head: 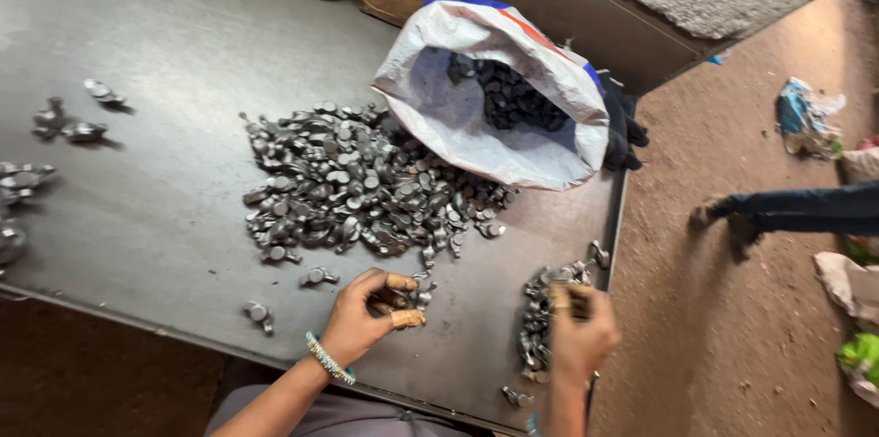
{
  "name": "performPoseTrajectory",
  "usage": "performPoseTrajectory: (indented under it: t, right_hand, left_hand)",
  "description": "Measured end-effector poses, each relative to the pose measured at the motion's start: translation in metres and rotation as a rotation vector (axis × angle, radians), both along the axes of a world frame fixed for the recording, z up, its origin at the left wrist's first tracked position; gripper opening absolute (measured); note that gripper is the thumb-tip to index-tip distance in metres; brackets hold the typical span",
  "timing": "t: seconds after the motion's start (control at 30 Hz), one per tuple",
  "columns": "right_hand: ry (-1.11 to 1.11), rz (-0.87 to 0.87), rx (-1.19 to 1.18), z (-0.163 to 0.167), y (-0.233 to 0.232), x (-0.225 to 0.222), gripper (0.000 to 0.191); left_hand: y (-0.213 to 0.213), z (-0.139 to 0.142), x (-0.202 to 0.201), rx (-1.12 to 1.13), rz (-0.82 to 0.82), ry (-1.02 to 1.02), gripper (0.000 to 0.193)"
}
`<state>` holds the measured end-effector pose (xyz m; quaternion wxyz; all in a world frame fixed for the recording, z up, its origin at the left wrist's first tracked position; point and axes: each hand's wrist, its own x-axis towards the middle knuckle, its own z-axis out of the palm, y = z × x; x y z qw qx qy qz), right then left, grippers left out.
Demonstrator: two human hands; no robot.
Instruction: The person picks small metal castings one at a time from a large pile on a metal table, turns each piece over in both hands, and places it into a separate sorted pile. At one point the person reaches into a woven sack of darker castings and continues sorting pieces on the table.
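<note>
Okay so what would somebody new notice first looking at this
Most striking is the big heap of small metal parts mid-table, spilling from the open white sack lying behind it. Near the front edge, the left hand, fingertips taped, picks at a few pieces, while the blurred right hand is over a smaller pile by the table's right rim.

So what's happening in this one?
A person at a dark metal table handles small grey metal parts. The left hand, fingertips taped, picks at parts beside the big pile. The right hand is over a smaller pile near the edge. An open white sack holds darker parts.
</note>
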<state>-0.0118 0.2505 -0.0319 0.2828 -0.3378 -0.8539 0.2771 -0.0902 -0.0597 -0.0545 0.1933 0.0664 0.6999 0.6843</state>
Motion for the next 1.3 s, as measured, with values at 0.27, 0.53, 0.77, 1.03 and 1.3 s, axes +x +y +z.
performPoseTrajectory:
  t: [0.27, 0.53, 0.77, 1.03, 1.3]
  right_hand:
    - [-0.219, -0.055, 0.542, 0.001, 0.031, -0.019, 0.025]
    - [-0.409, 0.514, -0.242, 0.0, -0.134, -0.028, 0.073]
    - [-0.153, 0.513, -0.036, -0.022, -0.15, -0.024, 0.047]
    - [0.066, 0.707, 0.05, -0.041, -0.136, 0.006, 0.051]
    - [0.254, 0.614, -0.76, -0.053, -0.137, 0.007, 0.055]
  left_hand:
    - [-0.014, -0.002, -0.008, -0.072, 0.135, 0.046, 0.032]
    - [-0.01, -0.009, -0.008, -0.072, 0.131, 0.077, 0.031]
    - [-0.011, 0.002, -0.003, -0.104, 0.134, 0.08, 0.03]
    - [0.001, -0.005, 0.015, -0.137, 0.08, 0.148, 0.027]
    - [0.0, -0.034, 0.012, 0.431, 0.207, -0.454, 0.017]
